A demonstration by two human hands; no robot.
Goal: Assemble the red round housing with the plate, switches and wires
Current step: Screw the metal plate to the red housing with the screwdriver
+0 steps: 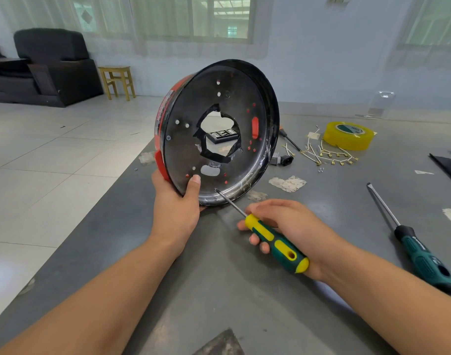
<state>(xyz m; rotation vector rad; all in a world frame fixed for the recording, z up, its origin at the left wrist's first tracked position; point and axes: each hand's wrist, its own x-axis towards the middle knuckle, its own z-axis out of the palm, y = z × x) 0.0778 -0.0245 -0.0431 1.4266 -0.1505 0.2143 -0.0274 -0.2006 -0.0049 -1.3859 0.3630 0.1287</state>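
Observation:
The red round housing (161, 119) stands tilted on its edge on the grey table, its open side facing me. A dark round plate (191, 139) with a ragged middle hole sits inside it. My left hand (177, 203) grips the lower rim, thumb pressed on the plate. My right hand (288, 226) holds a yellow and green screwdriver (275, 242); its tip touches the plate's lower edge near the thumb. Loose white wires (327, 152) with brass terminals lie on the table to the right. A black socket part (287, 160) rests beside the housing.
A second screwdriver (421, 257) with a dark green handle lies at the right. A yellow tape roll (348, 135) sits behind the wires. A black bit case (223, 135) shows through the plate's hole. Tape scraps (287, 183) dot the table. The table edge runs along the left.

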